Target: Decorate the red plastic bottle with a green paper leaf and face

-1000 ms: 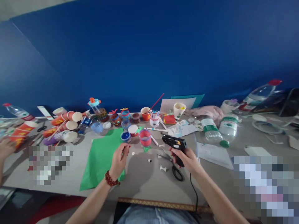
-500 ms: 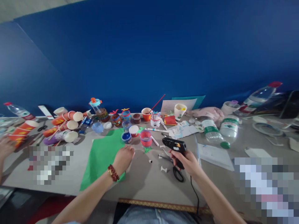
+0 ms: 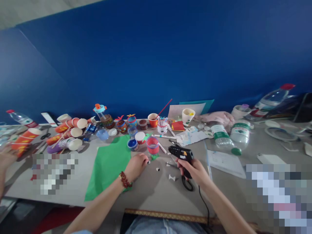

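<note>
At far left, a co-worker's hand (image 3: 7, 159) is at an orange-red paper cup (image 3: 25, 139). A green sheet (image 3: 107, 169) lies flat on the table (image 3: 148, 198), partly under the left forearm; a sleeve or wrist dragging on it could, in my judgement, shift the blue paint pot (image 3: 133, 144) at its far corner.

The left hand (image 3: 136, 166) is low over the table just right of the sheet. Its grip is drawn nearly closed, apparently pinching a small black-and-white piece (image 3: 148, 162) at the fingertips. So small an item could slip or be dropped if the pinch loosens. A loose roll (image 3: 158, 169) of similar colouring lies just beyond, nearer than the red tub (image 3: 152, 147); a stray knuckle could roll it away.

The right hand (image 3: 193, 169) has its grip wrapped around the handle of a black glue gun (image 3: 180, 152), nozzle pointing left above the scissors (image 3: 187, 184). If hot, the nozzle could burn the left fingers should the hands converge; the cord (image 3: 206, 204) could snag.

Compared with half a second ago, the left hand is further right and the piece now shows at its fingertips; the gun is held much the same.
</note>
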`<state>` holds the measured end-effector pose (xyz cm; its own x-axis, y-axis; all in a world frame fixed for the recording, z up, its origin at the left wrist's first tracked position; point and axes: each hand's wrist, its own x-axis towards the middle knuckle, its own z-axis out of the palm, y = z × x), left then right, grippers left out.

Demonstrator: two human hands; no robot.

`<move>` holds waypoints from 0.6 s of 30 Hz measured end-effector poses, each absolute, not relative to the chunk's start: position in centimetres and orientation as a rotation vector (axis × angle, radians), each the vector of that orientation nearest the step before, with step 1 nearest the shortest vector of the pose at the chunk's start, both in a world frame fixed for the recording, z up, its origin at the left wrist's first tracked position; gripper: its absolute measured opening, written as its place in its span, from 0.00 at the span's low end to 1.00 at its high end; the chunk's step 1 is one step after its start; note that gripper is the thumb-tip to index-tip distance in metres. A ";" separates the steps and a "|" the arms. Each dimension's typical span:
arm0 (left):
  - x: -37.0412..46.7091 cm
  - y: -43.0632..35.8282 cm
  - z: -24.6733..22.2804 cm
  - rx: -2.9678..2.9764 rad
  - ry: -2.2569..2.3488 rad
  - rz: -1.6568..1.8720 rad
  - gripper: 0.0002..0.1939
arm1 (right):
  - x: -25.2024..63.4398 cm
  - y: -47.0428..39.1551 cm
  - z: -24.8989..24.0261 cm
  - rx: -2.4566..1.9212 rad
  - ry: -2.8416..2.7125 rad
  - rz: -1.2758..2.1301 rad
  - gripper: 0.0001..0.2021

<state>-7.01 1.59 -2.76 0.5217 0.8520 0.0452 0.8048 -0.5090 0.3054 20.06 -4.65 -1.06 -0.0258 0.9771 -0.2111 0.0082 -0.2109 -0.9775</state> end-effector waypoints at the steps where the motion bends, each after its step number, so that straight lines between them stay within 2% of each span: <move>1: -6.6 1.5 -3.0 2.517 1.378 0.287 0.11 | 20.0 -4.7 -1.0 -1.360 -1.131 1.381 0.20; 6: -6.3 0.8 -3.7 2.488 1.344 0.385 0.09 | 20.0 -4.8 -1.2 -1.389 -1.169 1.377 0.21; 10: -6.8 0.0 -4.1 2.432 1.331 0.596 0.13 | 20.0 -4.8 -1.6 -1.380 -1.170 1.389 0.22; 14: -7.2 -0.7 -3.8 2.399 1.256 0.769 0.10 | 19.8 -4.9 -1.8 -1.367 -1.156 1.403 0.22; 18: -7.6 -1.0 -3.7 2.204 1.316 0.918 0.12 | 19.6 -5.0 -1.6 -1.354 -1.122 1.434 0.21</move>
